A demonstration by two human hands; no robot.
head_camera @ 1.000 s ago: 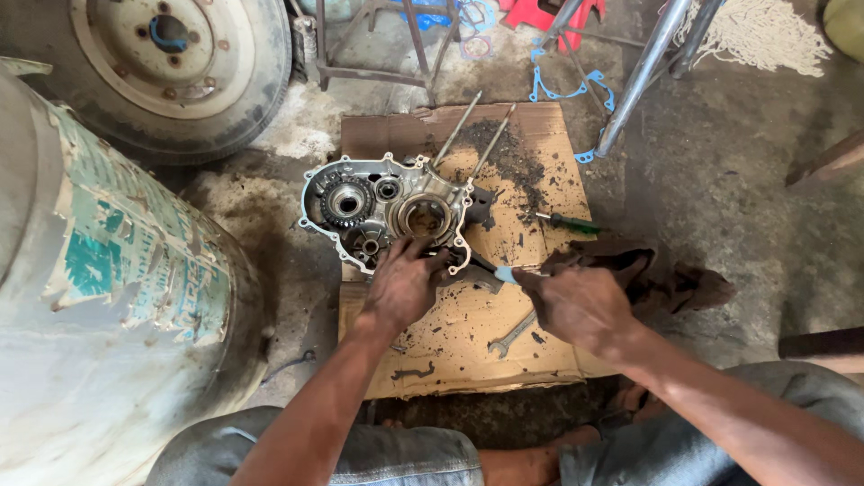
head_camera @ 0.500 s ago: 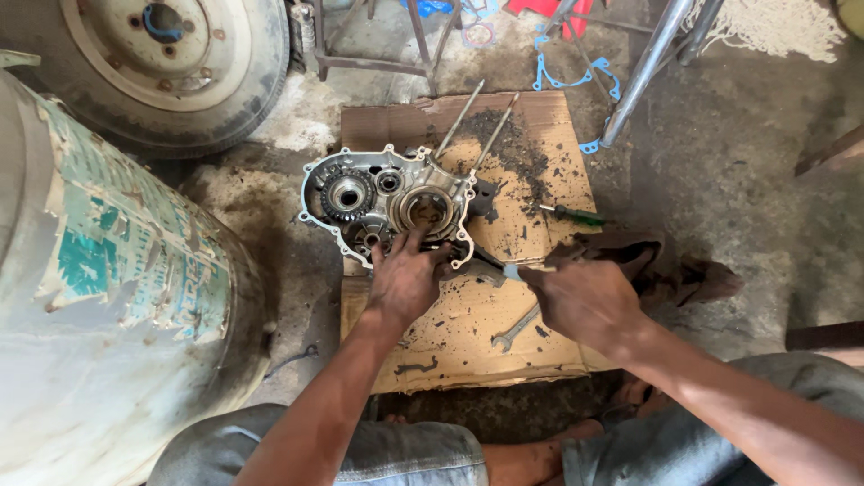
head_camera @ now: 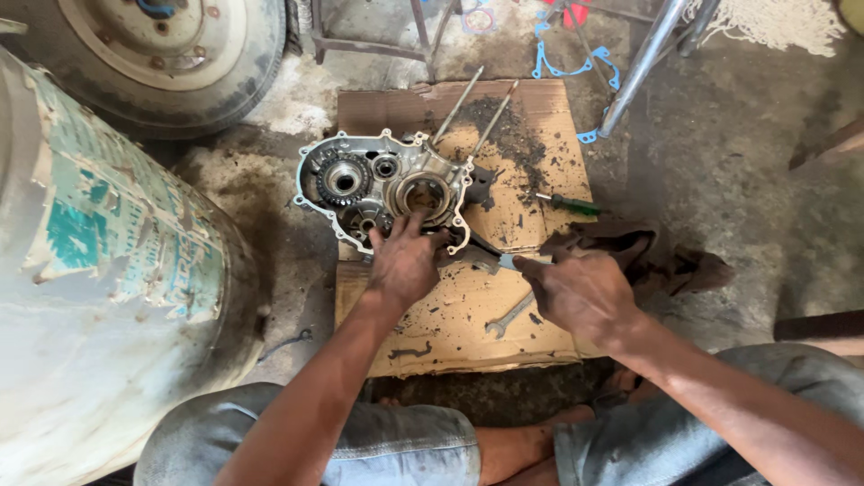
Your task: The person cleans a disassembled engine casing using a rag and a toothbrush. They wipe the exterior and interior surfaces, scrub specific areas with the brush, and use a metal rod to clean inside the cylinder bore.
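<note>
A greasy metal engine case half [head_camera: 382,187] with gears and bearings lies on a sheet of cardboard [head_camera: 468,315] on the floor. My left hand [head_camera: 402,261] rests flat on the case's near edge, fingers spread over it. To the right, my right hand [head_camera: 580,292] grips a thin flat blade tool [head_camera: 504,262] whose tip points left toward the case's lower right rim. Two long studs [head_camera: 472,112] stick out from the case toward the far side.
A spanner [head_camera: 509,315] lies on the cardboard near my right hand. A green-handled screwdriver [head_camera: 569,204] and a dark rag [head_camera: 648,252] lie to the right. A big drum [head_camera: 99,297] stands left, a wheel [head_camera: 171,45] at top left, a metal tube [head_camera: 641,63] at top right.
Both hands have stayed at the case's near edge; the right hand with the blade has edged slightly closer to the rim. The view has shifted a little.
</note>
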